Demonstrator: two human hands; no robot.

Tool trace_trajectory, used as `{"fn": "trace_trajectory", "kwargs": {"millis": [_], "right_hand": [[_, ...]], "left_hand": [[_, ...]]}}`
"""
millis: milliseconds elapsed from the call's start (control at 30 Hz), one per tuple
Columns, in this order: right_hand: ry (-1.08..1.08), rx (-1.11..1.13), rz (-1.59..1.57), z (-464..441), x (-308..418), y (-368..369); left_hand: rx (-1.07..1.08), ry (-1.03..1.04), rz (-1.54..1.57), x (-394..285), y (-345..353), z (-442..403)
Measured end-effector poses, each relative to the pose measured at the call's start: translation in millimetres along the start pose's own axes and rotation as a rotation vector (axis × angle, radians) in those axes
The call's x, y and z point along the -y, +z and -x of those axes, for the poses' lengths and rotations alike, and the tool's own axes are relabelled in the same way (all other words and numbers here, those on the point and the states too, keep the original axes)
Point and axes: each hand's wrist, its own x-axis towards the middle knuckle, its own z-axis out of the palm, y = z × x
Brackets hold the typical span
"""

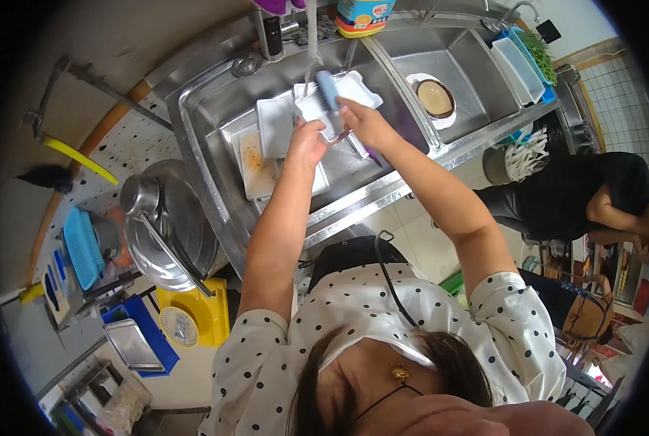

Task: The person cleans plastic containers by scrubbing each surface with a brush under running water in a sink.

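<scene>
My left hand [308, 143] grips the near edge of a white rectangular dish [367, 90] over the left sink basin. In my right hand [367, 123] is a scrub brush [326, 87] with a blue-grey back, its dark bristles against or just over the dish. A stream of water [311, 36] falls onto the dish's far left part. Below, in the basin, lie more white dishes [273, 116]. One white tray [258, 163] there carries orange-brown residue.
A bowl with a brown rim [436, 99] sits on a white plate in the right basin. An orange-and-blue detergent container [364, 16] stands behind the sinks. Left are a steel pan [201, 225] and a yellow scale [212, 312]. A person in black [571, 192] is at the right.
</scene>
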Motion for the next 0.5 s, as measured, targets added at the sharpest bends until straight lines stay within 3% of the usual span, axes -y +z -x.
{"fn": "trace_trajectory", "kwargs": {"millis": [33, 67, 133, 200, 333, 500], "right_hand": [[-0.080, 0.036, 0.146, 9, 22, 1], [-0.220, 0.087, 0.354, 16, 39, -3], [-0.245, 0.107, 0.635, 12, 44, -9], [-0.095, 0.094, 0.680, -5, 34, -27], [-0.397, 0.177, 0.583, -1, 25, -19], [-0.403, 0.175, 0.529, -27, 14, -33]], "left_hand": [[-0.125, -0.040, -0.086, -7, 17, 8], [-0.073, -0.079, -0.074, -7, 10, 5], [0.023, -0.156, -0.047, -15, 3, 4], [0.091, -0.202, 0.094, -21, 2, 8], [0.055, -0.214, 0.069, -26, -6, -5], [0.032, -0.275, 0.137, -33, 1, -21]]}}
